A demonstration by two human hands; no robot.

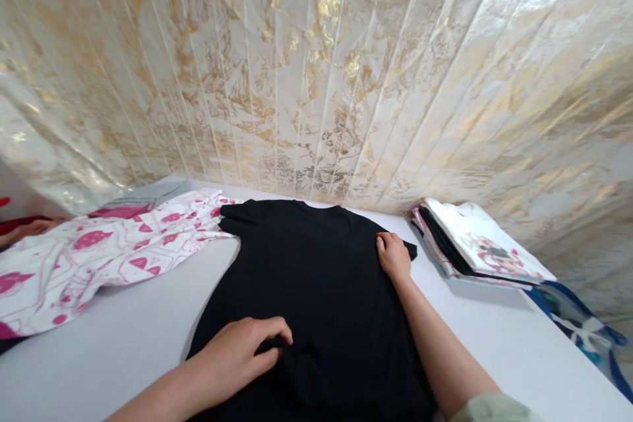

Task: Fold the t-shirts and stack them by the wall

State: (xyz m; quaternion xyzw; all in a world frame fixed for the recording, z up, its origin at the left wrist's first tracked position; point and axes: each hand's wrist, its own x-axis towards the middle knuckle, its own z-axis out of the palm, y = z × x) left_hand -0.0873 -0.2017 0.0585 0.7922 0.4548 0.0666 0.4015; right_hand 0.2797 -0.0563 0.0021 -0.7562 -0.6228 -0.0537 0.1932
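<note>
A black T-shirt point(321, 277) lies spread on the white table, its neckline toward the curtain and its short sleeves out to both sides. My left hand point(247, 349) is over the lower part of the shirt, thumb and fingers curled together with a bit of black cloth between them. Near the right sleeve, my right hand point(394, 256) rests on the shirt, fingers laid against the fabric. The shirt's lower hem is out of view or lost in the dark cloth.
Folded clothes point(489, 244) are stacked at the right, beside a blue-edged clear bag point(583, 323). White-and-pink printed clothing point(123, 244) spreads across the left, with grey folded cloth point(148, 194) behind. Another person's arm point(32, 229) shows at the far left. A gold-patterned curtain point(316, 79) hangs behind.
</note>
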